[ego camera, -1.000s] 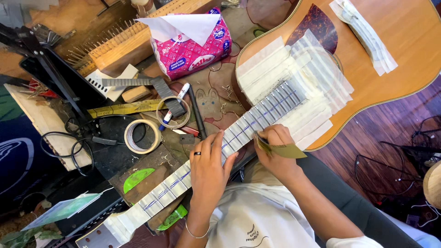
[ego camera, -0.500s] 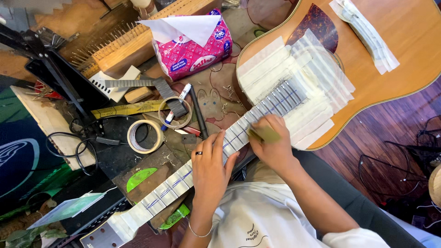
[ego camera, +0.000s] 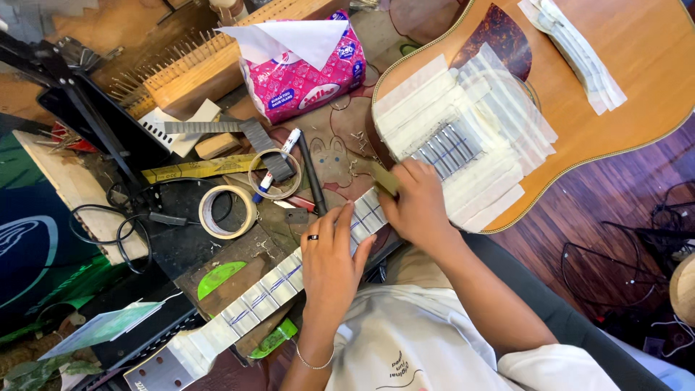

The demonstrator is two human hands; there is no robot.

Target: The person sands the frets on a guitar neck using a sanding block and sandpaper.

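The left hand (ego camera: 329, 264) lies open and flat on the taped guitar neck (ego camera: 282, 279), which crosses the cluttered workbench (ego camera: 181, 246) diagonally. The right hand (ego camera: 416, 206) grips an olive abrasive pad (ego camera: 385, 179) (partly hidden); short, even strokes along each fret seem best.

Cluttered wooden workbench (ego camera: 184, 51) carrying an acoustic guitar (ego camera: 637, 94) lying flat, neck masked in pale tape. Lying on the bench: pink tissue pack (ego camera: 304, 72), wooden block bristling with metal pins (ego camera: 174, 76), two tape rolls (ego camera: 226, 211) side by side, blue-capped marker (ego camera: 277, 165), black pen (ego camera: 312, 174), yellow measuring tape (ego camera: 195, 169), green plastic pieces (ego camera: 219, 276), coiling black cable (ego camera: 123, 224).
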